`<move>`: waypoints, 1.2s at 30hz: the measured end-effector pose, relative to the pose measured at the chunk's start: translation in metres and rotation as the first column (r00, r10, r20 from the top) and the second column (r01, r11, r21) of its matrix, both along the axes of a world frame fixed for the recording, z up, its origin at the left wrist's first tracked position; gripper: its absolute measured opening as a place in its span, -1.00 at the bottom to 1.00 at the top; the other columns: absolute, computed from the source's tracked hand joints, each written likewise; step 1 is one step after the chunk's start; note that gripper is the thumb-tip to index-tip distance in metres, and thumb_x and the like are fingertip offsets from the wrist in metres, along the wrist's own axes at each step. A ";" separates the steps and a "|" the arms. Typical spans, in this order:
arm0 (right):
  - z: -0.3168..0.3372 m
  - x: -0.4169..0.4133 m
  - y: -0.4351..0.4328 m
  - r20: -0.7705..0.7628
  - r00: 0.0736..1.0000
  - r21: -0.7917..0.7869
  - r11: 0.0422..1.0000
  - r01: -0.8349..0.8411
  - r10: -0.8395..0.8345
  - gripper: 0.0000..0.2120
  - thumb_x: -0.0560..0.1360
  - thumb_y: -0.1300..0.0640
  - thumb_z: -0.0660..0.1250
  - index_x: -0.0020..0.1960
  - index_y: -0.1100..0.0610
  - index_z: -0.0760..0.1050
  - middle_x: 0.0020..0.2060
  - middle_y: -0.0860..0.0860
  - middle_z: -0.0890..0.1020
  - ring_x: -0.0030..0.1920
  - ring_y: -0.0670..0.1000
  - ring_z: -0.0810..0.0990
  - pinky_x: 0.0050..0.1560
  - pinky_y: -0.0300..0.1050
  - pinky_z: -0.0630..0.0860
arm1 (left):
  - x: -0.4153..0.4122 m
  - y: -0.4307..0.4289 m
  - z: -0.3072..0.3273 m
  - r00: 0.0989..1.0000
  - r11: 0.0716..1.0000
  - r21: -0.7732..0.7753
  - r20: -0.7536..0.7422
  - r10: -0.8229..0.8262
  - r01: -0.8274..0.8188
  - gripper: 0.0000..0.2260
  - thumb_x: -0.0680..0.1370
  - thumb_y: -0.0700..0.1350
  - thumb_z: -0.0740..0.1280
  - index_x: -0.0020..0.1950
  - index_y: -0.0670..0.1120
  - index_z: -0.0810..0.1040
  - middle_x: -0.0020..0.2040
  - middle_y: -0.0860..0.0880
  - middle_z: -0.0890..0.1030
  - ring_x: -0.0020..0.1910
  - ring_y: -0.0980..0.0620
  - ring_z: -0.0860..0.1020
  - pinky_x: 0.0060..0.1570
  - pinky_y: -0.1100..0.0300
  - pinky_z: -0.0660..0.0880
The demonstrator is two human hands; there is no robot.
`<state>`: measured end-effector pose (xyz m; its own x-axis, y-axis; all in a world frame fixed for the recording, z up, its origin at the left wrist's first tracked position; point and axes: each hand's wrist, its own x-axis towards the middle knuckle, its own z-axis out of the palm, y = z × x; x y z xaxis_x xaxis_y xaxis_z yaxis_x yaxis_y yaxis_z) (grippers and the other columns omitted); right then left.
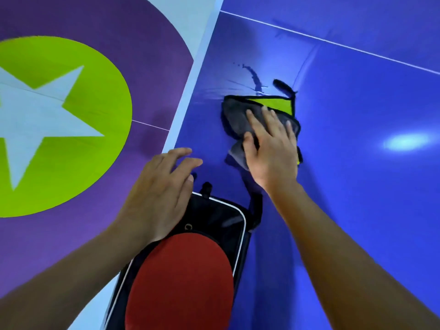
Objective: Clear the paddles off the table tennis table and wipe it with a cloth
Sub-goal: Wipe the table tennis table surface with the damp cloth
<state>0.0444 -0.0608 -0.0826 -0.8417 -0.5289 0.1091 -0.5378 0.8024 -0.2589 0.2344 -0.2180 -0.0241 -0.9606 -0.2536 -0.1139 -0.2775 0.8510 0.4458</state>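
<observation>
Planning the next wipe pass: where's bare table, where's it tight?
Bare: blue table right of the cloth and right hand, out to the white line. Tight: by the table edge, where left hand, black case and red paddle crowd together.

A crumpled grey-and-lime cloth [238, 120] with black edging lay on the glossy blue table tennis table [345, 186] near its white side edge, and a red-faced paddle [181, 277] lay flat in an open black case [214, 217] nearer.

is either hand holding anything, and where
Nothing is gripped: right hand presses flat on the cloth, at its grey middle; left hand rests on the case.
</observation>
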 end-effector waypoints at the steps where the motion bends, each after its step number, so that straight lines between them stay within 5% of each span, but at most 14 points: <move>1: 0.001 -0.007 0.023 -0.004 0.997 0.008 0.997 0.076 -0.076 -0.53 0.67 -0.04 0.15 0.57 -0.07 0.33 0.59 0.04 0.29 0.60 0.03 0.21 0.61 0.11 0.05 | -0.008 0.000 -0.003 1.000 1.000 -0.014 0.007 0.017 -0.017 -0.62 0.63 -0.09 0.10 0.38 -0.10 0.52 0.43 -0.14 0.45 0.29 -0.21 0.47 0.34 -0.09 0.36; 5: 0.006 -0.024 0.074 0.054 0.927 0.064 0.927 0.368 -0.372 -0.51 0.70 -0.07 0.06 0.62 -0.10 0.21 0.63 0.02 0.19 0.63 0.00 0.10 0.63 0.11 -0.04 | -0.028 -0.001 -0.011 0.993 0.996 -0.058 0.090 0.073 -0.068 -0.55 0.61 -0.05 0.08 0.47 -0.08 0.45 0.52 -0.15 0.37 0.40 -0.21 0.39 0.40 -0.09 0.30; 9: 0.004 -0.036 0.044 0.025 0.908 0.089 0.906 0.414 -0.417 -0.49 0.69 -0.08 0.04 0.63 -0.08 0.19 0.63 0.02 0.18 0.63 0.02 0.09 0.63 0.12 -0.09 | -0.028 -0.002 -0.019 0.991 0.995 -0.071 0.106 0.077 -0.069 -0.54 0.60 -0.05 0.07 0.49 -0.07 0.44 0.52 -0.14 0.37 0.41 -0.20 0.38 0.39 -0.10 0.32; 14: 0.002 -0.041 -0.068 -0.026 0.998 0.069 0.996 -0.052 0.054 -0.50 0.67 -0.08 0.08 0.59 -0.06 0.30 0.60 0.04 0.28 0.61 0.02 0.19 0.60 0.12 -0.01 | -0.029 -0.001 -0.017 0.991 0.993 -0.084 0.097 0.091 -0.083 -0.52 0.60 -0.03 0.02 0.46 -0.06 0.47 0.50 -0.13 0.40 0.37 -0.21 0.41 0.33 -0.15 0.37; 17: 0.003 -0.032 -0.139 -0.010 0.926 0.106 0.921 -0.375 0.378 -0.52 0.66 -0.10 0.08 0.56 -0.12 0.34 0.60 -0.02 0.28 0.60 -0.02 0.19 0.60 0.08 -0.02 | -0.029 -0.001 -0.015 0.990 0.991 -0.128 0.126 0.064 -0.048 -0.50 0.58 -0.03 0.01 0.47 -0.06 0.46 0.49 -0.14 0.41 0.35 -0.22 0.42 0.31 -0.15 0.40; 20: 0.005 -0.042 -0.157 0.041 0.852 0.139 0.842 -0.522 0.522 -0.54 0.67 -0.11 0.06 0.55 -0.15 0.34 0.60 -0.08 0.26 0.61 -0.08 0.15 0.60 0.05 -0.04 | -0.035 -0.004 -0.014 0.988 0.987 -0.156 0.145 0.048 -0.026 -0.51 0.58 -0.02 0.01 0.45 -0.06 0.47 0.46 -0.14 0.42 0.31 -0.22 0.44 0.29 -0.16 0.43; 24: 0.003 -0.070 -0.107 0.020 0.968 0.048 0.966 -0.253 0.252 -0.52 0.68 -0.10 0.04 0.59 -0.12 0.29 0.60 -0.04 0.26 0.61 -0.06 0.15 0.60 0.04 -0.03 | -0.055 -0.006 -0.014 0.990 0.973 -0.215 0.088 0.107 -0.086 -0.64 0.58 -0.02 0.09 0.29 -0.04 0.52 0.28 -0.11 0.47 0.12 -0.21 0.47 0.13 -0.14 0.45; 26: 0.002 -0.096 -0.061 0.019 0.999 0.018 0.999 -0.051 0.051 -0.52 0.68 -0.10 0.06 0.58 -0.09 0.31 0.60 -0.01 0.27 0.61 -0.03 0.16 0.61 0.05 -0.02 | -0.073 -0.007 -0.019 0.997 0.973 -0.223 0.032 0.065 -0.056 -0.66 0.58 -0.03 0.12 0.30 -0.05 0.51 0.31 -0.12 0.46 0.18 -0.21 0.46 0.19 -0.13 0.43; 31: 0.002 -0.152 0.046 0.010 0.927 -0.009 0.927 0.375 -0.375 -0.52 0.68 -0.08 0.09 0.58 -0.05 0.31 0.59 0.07 0.28 0.60 0.08 0.20 0.60 0.15 0.04 | -0.126 -0.027 -0.040 0.997 0.967 -0.253 -0.055 -0.056 0.040 -0.55 0.63 -0.04 0.08 0.49 -0.12 0.41 0.49 -0.19 0.36 0.46 -0.23 0.35 0.45 -0.11 0.30; 36: -0.002 -0.163 0.038 -0.003 0.891 0.053 0.889 0.454 -0.455 -0.49 0.69 -0.08 0.04 0.62 -0.02 0.23 0.62 0.09 0.22 0.62 0.10 0.14 0.61 0.16 -0.02 | -0.130 -0.032 -0.056 0.992 0.974 -0.225 -0.122 -0.034 0.006 -0.55 0.64 -0.08 0.10 0.53 -0.12 0.38 0.52 -0.20 0.35 0.52 -0.23 0.29 0.48 -0.13 0.25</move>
<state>-0.1190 -0.0231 -0.0842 -0.9922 -0.0927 0.0837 -0.1088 0.9707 -0.2141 0.1046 -0.2504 -0.0797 -0.9687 -0.2399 0.0638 -0.2143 0.9379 0.2728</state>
